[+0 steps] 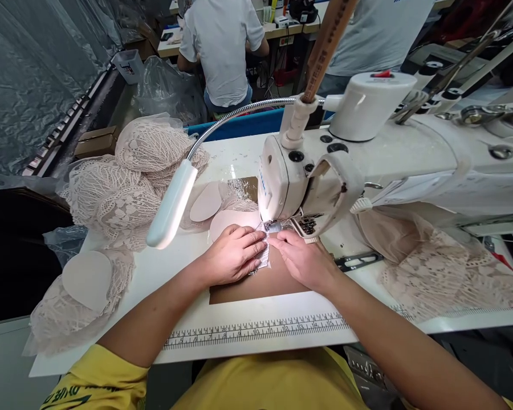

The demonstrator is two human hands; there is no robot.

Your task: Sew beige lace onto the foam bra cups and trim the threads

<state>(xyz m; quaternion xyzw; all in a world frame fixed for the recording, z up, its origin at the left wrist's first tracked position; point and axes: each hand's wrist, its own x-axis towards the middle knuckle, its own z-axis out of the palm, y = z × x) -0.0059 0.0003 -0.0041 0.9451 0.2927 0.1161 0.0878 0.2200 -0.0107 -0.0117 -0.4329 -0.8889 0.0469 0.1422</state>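
Observation:
My left hand point(234, 254) lies with its fingers stretched out over a small white textured fabric piece point(263, 259), just left of the needle area. Opposite it, my right hand point(301, 257) has its fingers closed, the tips beside the presser foot point(274, 226) of the white sewing machine point(277, 176). Whatever those fingertips pinch is hidden. Under both hands is a brown sheet point(235, 291) on the machine table. A pale pink pad point(228, 221) lies behind my left hand, partly covered by it.
Lace cup pieces point(123, 193) are heaped at left, with a pale oval pad point(88, 280) on nearer ones. More lace fabric point(448, 267) lies right. A lamp point(171, 208) overhangs the table. A printed ruler point(256, 330) runs along the front edge. People point(222, 51) sit beyond.

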